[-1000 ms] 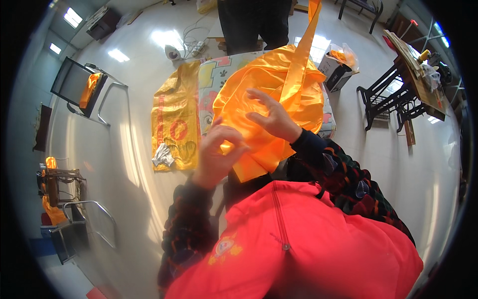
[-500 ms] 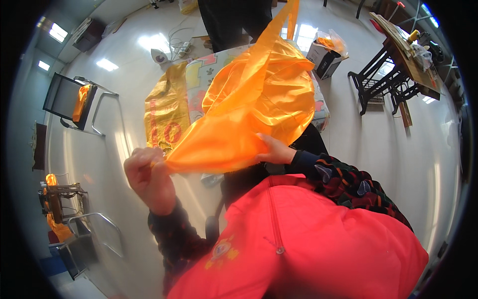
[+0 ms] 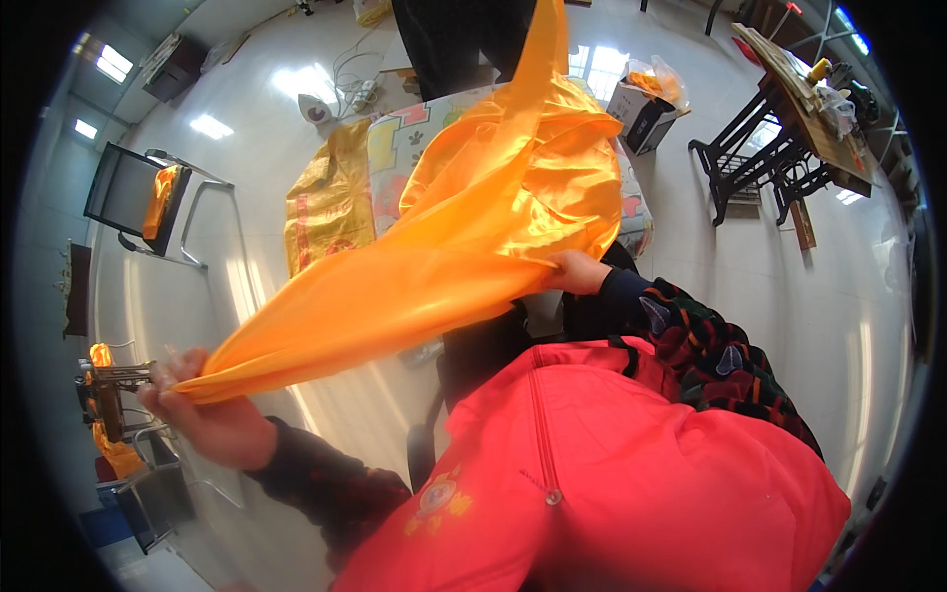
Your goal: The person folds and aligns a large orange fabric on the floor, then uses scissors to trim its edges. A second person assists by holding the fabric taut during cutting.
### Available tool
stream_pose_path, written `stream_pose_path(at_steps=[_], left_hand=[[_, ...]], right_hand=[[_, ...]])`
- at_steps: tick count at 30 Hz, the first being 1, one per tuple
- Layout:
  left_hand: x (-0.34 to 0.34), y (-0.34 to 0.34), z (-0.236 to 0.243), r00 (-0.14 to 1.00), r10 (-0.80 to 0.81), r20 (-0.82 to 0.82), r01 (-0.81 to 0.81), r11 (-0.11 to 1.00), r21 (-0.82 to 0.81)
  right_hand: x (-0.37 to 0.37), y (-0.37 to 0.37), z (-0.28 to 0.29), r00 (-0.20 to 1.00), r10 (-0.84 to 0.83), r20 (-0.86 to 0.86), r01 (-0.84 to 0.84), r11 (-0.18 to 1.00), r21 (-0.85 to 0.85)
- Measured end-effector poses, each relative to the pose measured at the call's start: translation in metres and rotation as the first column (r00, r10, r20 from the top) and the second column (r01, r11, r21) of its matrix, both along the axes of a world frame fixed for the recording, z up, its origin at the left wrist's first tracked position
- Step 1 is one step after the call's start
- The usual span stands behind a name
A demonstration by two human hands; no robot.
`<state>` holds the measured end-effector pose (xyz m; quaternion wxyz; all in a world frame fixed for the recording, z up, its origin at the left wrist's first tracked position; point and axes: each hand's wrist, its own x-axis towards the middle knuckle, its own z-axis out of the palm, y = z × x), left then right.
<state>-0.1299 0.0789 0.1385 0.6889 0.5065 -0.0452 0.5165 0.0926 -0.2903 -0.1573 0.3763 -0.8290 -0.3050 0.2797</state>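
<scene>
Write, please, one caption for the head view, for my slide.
Left hand and right hand hold orange cloth between them, with a chair at far left.

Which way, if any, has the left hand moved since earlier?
Yes: the left hand went left and lower in view, from right of the yellow sack to beyond its left edge.

Chair (image 3: 131, 189) left of fabric (image 3: 395, 311); box (image 3: 643, 118) behind, right; table (image 3: 834, 148) farther right.
</scene>
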Motion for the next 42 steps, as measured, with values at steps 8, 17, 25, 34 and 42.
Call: stream_pose_path(at_steps=[8,17,25,34,42], left_hand=[[-0.016,0.041,0.068,0.94,0.329,-0.088,-0.288,0.906,0.31],[-0.025,0.054,0.114,0.703,0.71,-0.048,-0.559,0.593,0.58],[0.085,0.004,0.04,0.603,0.747,-0.28,-0.557,0.646,0.522],[0.167,0.01,-0.026,0.869,0.206,-0.45,-0.173,0.978,0.114],[0.192,0.029,-0.039,0.862,0.054,-0.505,-0.022,0.997,0.067]], right_hand=[[0.062,0.001,0.044,0.953,-0.015,0.301,0.032,0.998,-0.052],[0.153,0.013,0.122,0.851,-0.172,0.496,0.177,0.984,0.038],[0.246,-0.005,0.088,0.676,-0.66,0.327,0.51,0.74,0.439],[0.217,0.001,-0.023,0.946,-0.068,0.318,0.192,0.906,-0.378],[0.18,0.034,-0.048,0.937,-0.1,0.335,0.239,0.882,-0.407]])
